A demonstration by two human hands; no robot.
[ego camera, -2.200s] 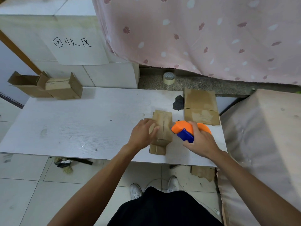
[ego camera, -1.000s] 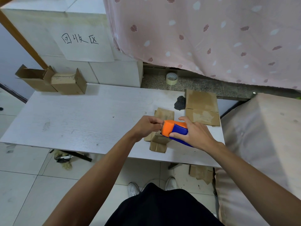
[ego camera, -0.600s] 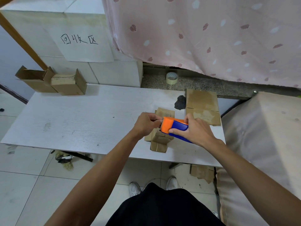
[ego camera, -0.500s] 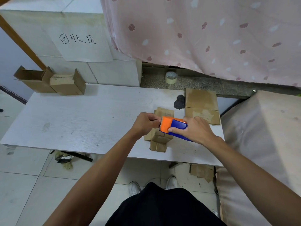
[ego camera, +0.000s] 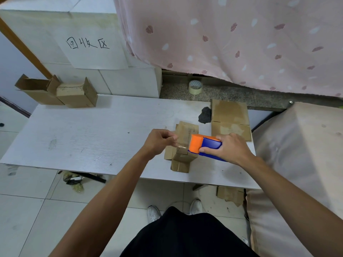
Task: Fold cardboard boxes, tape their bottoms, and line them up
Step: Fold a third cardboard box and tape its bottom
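Small cardboard box [ego camera: 182,157] near the front right edge of the white table [ego camera: 92,141], orange-and-blue tape dispenser [ego camera: 204,145] at its top. Right hand [ego camera: 231,148] curled round the dispenser, left hand [ego camera: 158,140] pinching the clear tape end [ego camera: 181,145] between thumb and fingertips. Beyond, flat cardboard [ego camera: 230,115] just behind, two folded boxes [ego camera: 61,92] at the far left corner, tape roll [ego camera: 195,86] on the ledge.

The white wood-grain tabletop [ego camera: 89,138] ran across the middle of the frame. At its upper left corner an open brown cardboard box [ego camera: 77,94] sat touching a second open cardboard box [ego camera: 37,89] to its left. Right of centre stood a small brown cardboard carton [ego camera: 182,158], with a flattened brown cardboard piece [ego camera: 186,131] just behind it. Farther right lay a dark grey crumpled lump [ego camera: 205,117], beside flat brown cardboard sheets [ego camera: 230,117] at the right edge.
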